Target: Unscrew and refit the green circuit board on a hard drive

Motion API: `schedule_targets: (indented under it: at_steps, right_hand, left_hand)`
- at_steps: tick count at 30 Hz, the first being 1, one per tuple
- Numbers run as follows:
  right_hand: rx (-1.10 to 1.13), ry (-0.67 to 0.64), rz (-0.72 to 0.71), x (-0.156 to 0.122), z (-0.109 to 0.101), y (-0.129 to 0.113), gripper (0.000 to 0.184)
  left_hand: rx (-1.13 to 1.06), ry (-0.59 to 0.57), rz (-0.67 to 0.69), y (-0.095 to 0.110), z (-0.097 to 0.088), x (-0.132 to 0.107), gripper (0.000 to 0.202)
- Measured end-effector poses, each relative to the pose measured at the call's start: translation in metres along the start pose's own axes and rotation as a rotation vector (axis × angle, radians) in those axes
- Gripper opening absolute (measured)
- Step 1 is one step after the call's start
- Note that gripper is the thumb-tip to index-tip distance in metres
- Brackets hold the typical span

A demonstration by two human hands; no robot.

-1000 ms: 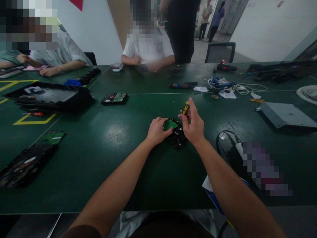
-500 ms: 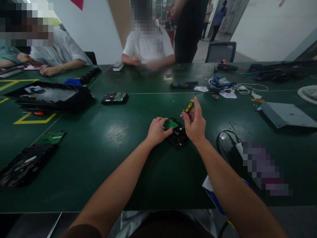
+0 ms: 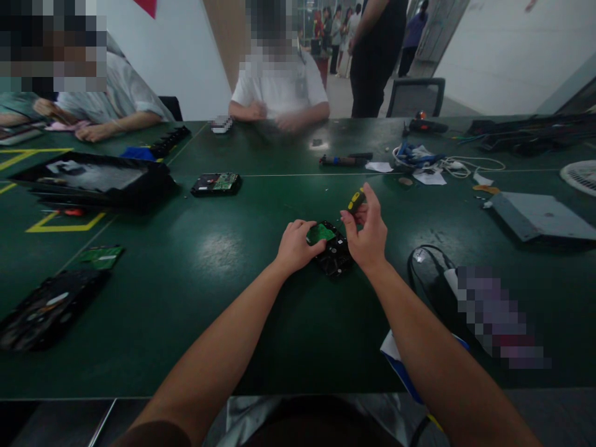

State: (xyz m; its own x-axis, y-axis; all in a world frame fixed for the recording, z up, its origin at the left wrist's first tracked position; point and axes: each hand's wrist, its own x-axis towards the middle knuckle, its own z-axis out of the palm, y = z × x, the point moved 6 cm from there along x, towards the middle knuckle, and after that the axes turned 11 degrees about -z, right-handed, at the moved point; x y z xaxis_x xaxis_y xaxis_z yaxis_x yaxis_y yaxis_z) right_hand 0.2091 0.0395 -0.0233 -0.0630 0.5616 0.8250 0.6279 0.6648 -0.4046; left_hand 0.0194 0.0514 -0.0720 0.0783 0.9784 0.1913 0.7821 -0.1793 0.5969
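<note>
A black hard drive (image 3: 336, 256) with a green circuit board (image 3: 321, 232) lies on the table in front of me. My left hand (image 3: 298, 244) grips its left edge, the thumb over the near side and the fingers along the far side. In my right hand (image 3: 366, 233) is a screwdriver (image 3: 356, 200) with a yellow and black handle, tilted, its top leaning away to the right. The thumb and fingers pinch the handle over the drive's right part. Whether the screwdriver's tip touches the drive I cannot tell.
Another drive (image 3: 216, 184) lies farther off, and opened black parts (image 3: 51, 307) sit at left. A black tray (image 3: 93, 177) stands at the far left. On the right are a grey metal box (image 3: 542, 216), cables (image 3: 460, 164) and a blurred-out item (image 3: 498, 316). Other people sit across the table.
The screwdriver's handle has shifted slightly down and left in my right hand's fingers. My left hand and the drive stay put. A standing person in the background has moved right.
</note>
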Motion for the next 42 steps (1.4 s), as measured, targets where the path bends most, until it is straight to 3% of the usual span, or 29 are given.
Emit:
schedule_targets:
  at_steps: [10,19,42]
  right_hand:
    - [0.093,-0.014,-0.002,-0.0022,0.0038,0.0009,0.072]
    - [-0.006,-0.01,-0.036,0.001,-0.0002,-0.0034,0.077]
    - [-0.025,0.018,-0.09,0.0004,-0.0013,-0.0035,0.068]
  left_hand:
    - [-0.004,-0.006,-0.008,0.0005,-0.0008,-0.0004,0.055]
    - [-0.005,-0.005,-0.001,-0.0011,0.0001,0.0001,0.055]
    - [-0.014,-0.012,-0.009,-0.0002,-0.0003,-0.0004,0.055]
